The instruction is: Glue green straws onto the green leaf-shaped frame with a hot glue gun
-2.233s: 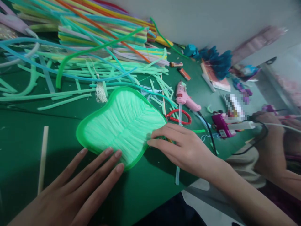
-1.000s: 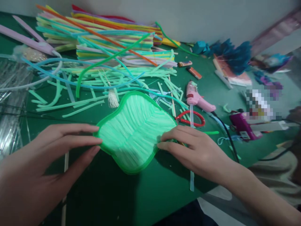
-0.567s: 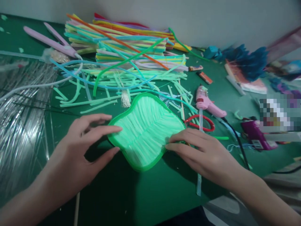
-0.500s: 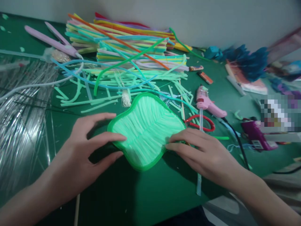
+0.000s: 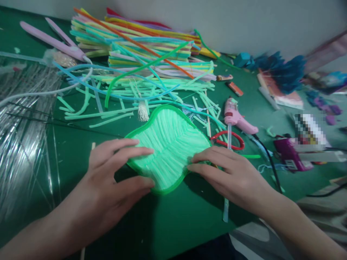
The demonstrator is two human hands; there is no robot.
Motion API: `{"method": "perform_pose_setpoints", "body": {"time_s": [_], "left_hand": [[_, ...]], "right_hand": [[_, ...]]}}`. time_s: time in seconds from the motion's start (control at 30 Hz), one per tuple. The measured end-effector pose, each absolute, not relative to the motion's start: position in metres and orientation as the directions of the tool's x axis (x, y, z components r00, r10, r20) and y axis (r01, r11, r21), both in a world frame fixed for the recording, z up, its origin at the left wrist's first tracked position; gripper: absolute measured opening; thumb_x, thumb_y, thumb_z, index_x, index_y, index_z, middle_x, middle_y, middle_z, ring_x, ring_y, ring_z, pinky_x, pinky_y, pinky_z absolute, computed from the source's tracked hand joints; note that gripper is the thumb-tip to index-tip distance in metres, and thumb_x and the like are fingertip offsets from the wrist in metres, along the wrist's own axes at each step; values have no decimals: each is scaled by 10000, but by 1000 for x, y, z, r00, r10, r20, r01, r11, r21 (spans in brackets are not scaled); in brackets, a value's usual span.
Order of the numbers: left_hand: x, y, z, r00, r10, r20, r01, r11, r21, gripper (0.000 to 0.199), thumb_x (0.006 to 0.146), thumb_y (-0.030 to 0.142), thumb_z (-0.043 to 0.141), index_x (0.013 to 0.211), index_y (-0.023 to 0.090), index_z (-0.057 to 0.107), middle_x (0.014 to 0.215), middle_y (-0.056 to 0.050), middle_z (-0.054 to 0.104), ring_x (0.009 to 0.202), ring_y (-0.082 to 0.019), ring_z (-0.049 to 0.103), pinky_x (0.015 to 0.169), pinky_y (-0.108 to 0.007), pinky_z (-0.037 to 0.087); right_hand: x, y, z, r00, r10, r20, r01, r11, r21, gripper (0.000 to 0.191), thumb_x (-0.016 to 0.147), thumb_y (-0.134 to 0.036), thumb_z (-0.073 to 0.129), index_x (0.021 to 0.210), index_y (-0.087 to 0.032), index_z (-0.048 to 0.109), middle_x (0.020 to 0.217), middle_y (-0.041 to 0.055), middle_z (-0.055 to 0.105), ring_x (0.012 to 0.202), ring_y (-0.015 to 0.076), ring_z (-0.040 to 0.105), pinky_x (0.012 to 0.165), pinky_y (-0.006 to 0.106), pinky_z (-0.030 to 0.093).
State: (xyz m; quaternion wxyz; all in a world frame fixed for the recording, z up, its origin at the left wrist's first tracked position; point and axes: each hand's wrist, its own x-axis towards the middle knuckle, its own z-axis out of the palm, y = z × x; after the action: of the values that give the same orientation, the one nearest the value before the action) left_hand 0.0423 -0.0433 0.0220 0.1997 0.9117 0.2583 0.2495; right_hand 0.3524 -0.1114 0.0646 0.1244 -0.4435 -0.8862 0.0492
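A light green fuzzy leaf-shaped piece (image 5: 168, 144) with a darker green pipe-cleaner rim is between my hands, just above or on the green table. My left hand (image 5: 119, 169) has its fingers spread over the left side of the leaf, fingertips on its face and the thumb at the lower left rim. At the right edge, my right hand (image 5: 222, 169) pinches the leaf between thumb and fingers. Just behind the leaf lie cut mint-green pipe cleaners (image 5: 108, 113) and a small white tassel (image 5: 143, 111).
Bundled coloured pipe cleaners (image 5: 151, 47) lie at the back. A pink glue gun (image 5: 238, 117) and red-handled scissors (image 5: 238, 140), partly hidden, are on the right. Silvery strands (image 5: 27, 137) cover the left, below a pink hair straightener (image 5: 54, 39). A purple box (image 5: 291, 155) stands far right.
My left hand has moved right, further over the leaf, its thumb now at the lower rim. My right hand keeps its pinch. The view has shifted slightly.
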Motion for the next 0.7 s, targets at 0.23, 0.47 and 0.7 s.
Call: {"method": "perform_pose_setpoints", "body": {"time_s": [0.23,0.47,0.7], "left_hand": [[65,-65,23,775,532,340,294,-781,552,206,1051,128,585,1020,286,714,1329,-7,694,1432,-236,472,1227,-445,313],[67,-64,20,755,567,329,321,-757,569,133,1069,165,578,994,242,655,1267,-31,704,1444,-246,479,1185,-431,342],[67,-64,20,760,558,335,319,-768,556,162,1066,145,577,970,244,662,1259,-21,717,1454,-239,480,1197,-438,343]], "right_hand": [[352,-111,64,-582,792,184,772,609,-180,258,1080,-81,505,1079,-147,755,1054,111,796,929,214,731,815,357,589],[352,-112,64,-574,796,193,772,605,-195,258,1084,-92,511,1072,-140,764,1060,108,797,932,223,718,809,359,579],[352,-113,63,-573,800,177,782,599,-175,258,1075,-84,517,1090,-152,765,1072,107,801,930,217,725,796,356,594]]}}
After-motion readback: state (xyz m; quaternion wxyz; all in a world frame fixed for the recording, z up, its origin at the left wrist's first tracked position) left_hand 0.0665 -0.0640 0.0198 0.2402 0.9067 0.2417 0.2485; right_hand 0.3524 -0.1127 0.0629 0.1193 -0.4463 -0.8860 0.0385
